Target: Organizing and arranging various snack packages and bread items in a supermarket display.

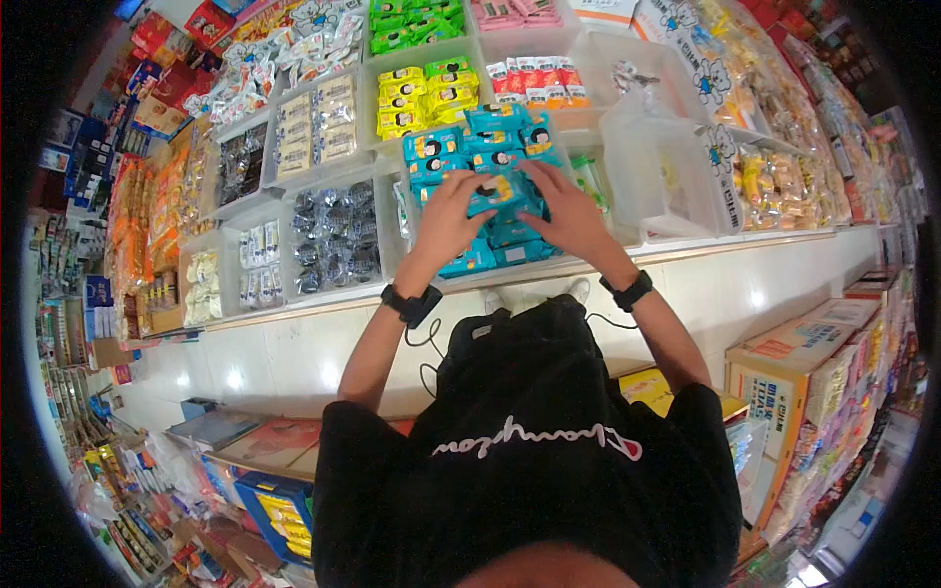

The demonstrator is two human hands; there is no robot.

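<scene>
My left hand (450, 220) holds the left end of a teal snack packet (494, 192) with a yellow patch and a cartoon face. The fingers and thumb of my right hand (567, 212) are around its right end. Beneath and behind my hands, rows of similar teal packets (434, 147) fill a translucent plastic bin (397, 253). Packets in the near rows lie less evenly, and my hands hide part of them. Each wrist wears a black band.
Yellow packets (401, 103) sit behind, and dark round-wrapped snacks (334, 235) fill the bin to the left. To the right stands a translucent bin (647, 176). A wooden shelf edge (345, 301) runs before me. Cartons (798, 338) stand behind on the right; a black cable (423, 345) hangs nearby.
</scene>
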